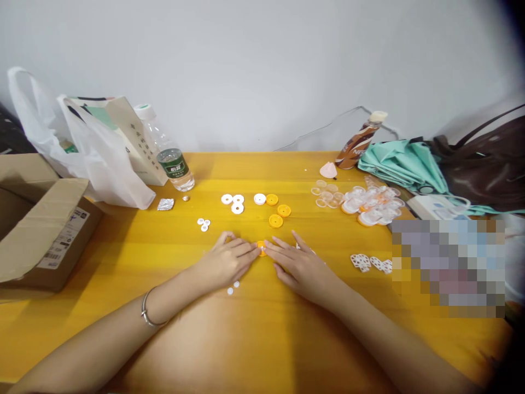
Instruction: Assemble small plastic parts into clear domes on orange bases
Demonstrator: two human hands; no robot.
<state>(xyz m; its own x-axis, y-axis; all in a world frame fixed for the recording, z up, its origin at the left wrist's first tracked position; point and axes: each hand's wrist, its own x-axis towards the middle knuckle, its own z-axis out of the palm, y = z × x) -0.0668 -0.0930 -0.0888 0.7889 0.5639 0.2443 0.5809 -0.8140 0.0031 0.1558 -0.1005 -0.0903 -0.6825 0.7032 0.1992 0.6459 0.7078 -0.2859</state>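
Observation:
A small orange disc [261, 251] lies on the table between my hands, with something white at its centre. My left hand [229, 256] is closed at its edge, the fingers together and the tips pressing on it. From the other side, my right hand [303, 268] grips the disc with its fingertips, while its outer fingers spread over the table. White pieces partly show behind the right hand. Just beyond are several orange discs [275, 221] and a white disc [260, 198]. Small white dots [230, 291] lie below my left hand.
White rings [237, 208] and small white discs [204, 227] lie left of centre. Clear rings [327, 196], a pile of clear-and-orange parts [375, 202] and white perforated pieces [360, 262] lie right. A cardboard box [61, 246], water bottle [176, 164], drink bottle [359, 143] and green umbrella [404, 164] flank the table.

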